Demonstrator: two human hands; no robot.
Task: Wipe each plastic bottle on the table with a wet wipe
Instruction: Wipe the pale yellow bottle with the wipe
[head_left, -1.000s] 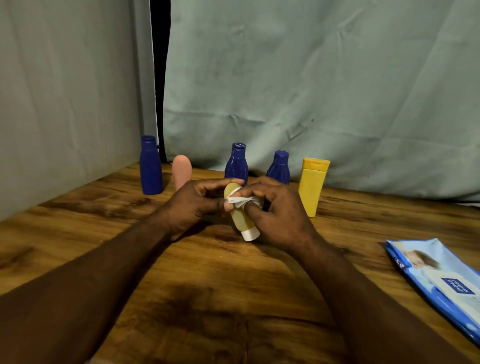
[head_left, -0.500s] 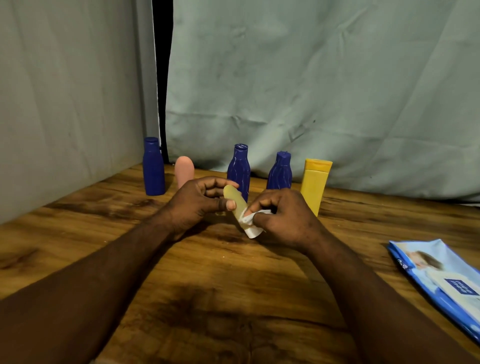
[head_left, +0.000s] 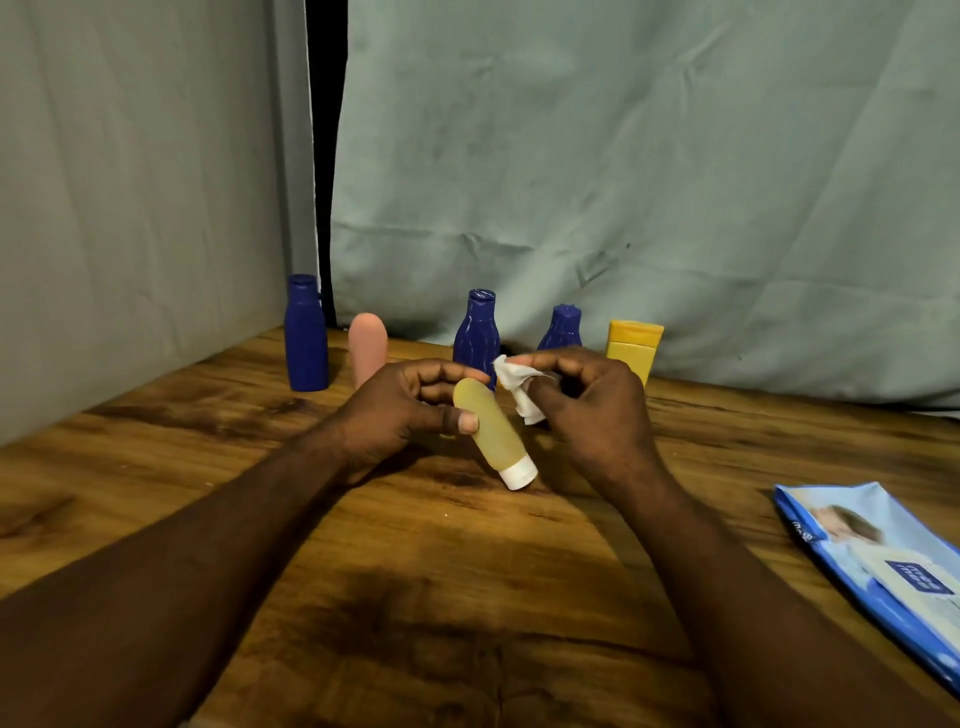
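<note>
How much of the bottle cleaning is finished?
Done: nothing shows which bottles are already wiped. In hand: the left hand holds the pale bottle, its white cap pointing down, while the right hand pinches the wet wipe beside it. Left: three blue bottles, a pink bottle and a yellow bottle stand at the back; whether any are clean, I cannot tell.

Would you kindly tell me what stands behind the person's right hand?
Behind the right hand, which holds a wipe, stand a short blue bottle and a yellow bottle. Only their tops show; the hand covers much of their lower parts.
</note>
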